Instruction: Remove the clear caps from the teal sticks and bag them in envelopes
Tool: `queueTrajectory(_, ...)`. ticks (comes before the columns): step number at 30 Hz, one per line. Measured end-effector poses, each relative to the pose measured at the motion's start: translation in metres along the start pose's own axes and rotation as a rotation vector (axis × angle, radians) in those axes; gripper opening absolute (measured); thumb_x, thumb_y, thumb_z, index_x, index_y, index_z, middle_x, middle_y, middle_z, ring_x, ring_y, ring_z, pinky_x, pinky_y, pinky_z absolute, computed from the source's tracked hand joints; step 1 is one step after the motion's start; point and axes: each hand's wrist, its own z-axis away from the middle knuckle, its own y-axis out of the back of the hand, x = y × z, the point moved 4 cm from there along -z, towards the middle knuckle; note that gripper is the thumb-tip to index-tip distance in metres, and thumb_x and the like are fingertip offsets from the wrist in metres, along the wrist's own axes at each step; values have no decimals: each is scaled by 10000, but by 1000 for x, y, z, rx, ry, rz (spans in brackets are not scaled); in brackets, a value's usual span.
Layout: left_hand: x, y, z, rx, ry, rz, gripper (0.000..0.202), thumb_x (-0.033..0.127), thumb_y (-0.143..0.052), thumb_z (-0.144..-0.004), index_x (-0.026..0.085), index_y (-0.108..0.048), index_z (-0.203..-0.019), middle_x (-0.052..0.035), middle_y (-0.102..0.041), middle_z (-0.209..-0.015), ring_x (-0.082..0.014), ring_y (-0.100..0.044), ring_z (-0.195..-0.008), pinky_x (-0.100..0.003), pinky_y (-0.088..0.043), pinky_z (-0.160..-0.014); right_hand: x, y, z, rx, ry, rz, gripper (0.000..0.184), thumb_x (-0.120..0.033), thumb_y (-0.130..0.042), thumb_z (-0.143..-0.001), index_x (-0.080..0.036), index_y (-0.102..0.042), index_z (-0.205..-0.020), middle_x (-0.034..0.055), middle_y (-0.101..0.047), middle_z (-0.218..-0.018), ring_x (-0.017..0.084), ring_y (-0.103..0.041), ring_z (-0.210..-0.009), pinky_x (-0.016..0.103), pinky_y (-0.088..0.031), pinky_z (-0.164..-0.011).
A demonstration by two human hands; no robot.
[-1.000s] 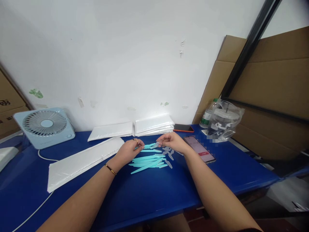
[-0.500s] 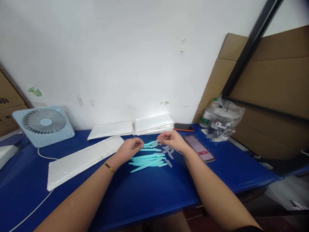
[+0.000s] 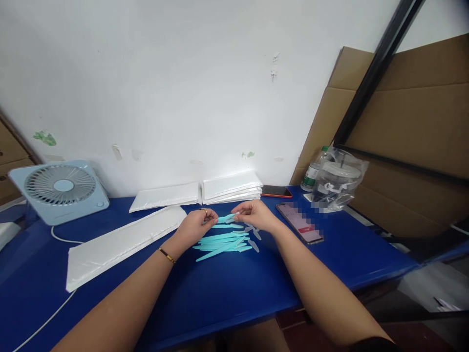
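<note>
My left hand (image 3: 196, 228) pinches the handle end of a slim turquoise eyebrow razor (image 3: 225, 219). At its other end, the fingers of my right hand (image 3: 257, 215) are closed on a small translucent blade cap, mostly hidden by the fingertips. Whether the cap sits on the blade I cannot tell. Just below the hands lies a single turquoise razor (image 3: 227, 226), and nearer to me a loose pile of razors (image 3: 220, 241). Several loose clear caps (image 3: 253, 246) are scattered to the right of the pile, some partly behind my right hand.
White padded mailers (image 3: 230, 188) stand stacked by the wall, with a long one (image 3: 124, 247) at left. A blue fan (image 3: 60, 188) is on the left. To the right are a phone (image 3: 300, 225), an orange-edged phone (image 3: 276, 191), a bottle (image 3: 312, 173) and a bagged cup (image 3: 339, 178).
My right hand has moved slightly left, bringing the clear cap to the end of the razor held in my left hand. The view has shifted a little.
</note>
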Motion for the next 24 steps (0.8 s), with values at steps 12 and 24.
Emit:
queueTrajectory(12, 34, -9, 24, -258, -171, -208, 321, 495, -651, -652, 235, -628, -839, 2, -618, -797, -156, -550, -671, -245, -363, -554, 16, 26, 17, -274, -272, 711, 140, -262, -749, -498, -190, -676, -592, 20, -653, -623, 160, -568, -569, 237, -360, -468)
queueTrajectory(24, 32, 0, 18, -217, -114, -166, 244, 351, -455, -796, 213, -625, -687, -5, -629, -656, -126, -523, -559, -224, -327, -501, -2, 21, 21, -318, -64, 310, 207, -357, -675, -675, -175, -692, -771, 15, -656, -598, 133, -604, -514, 205, -421, -459)
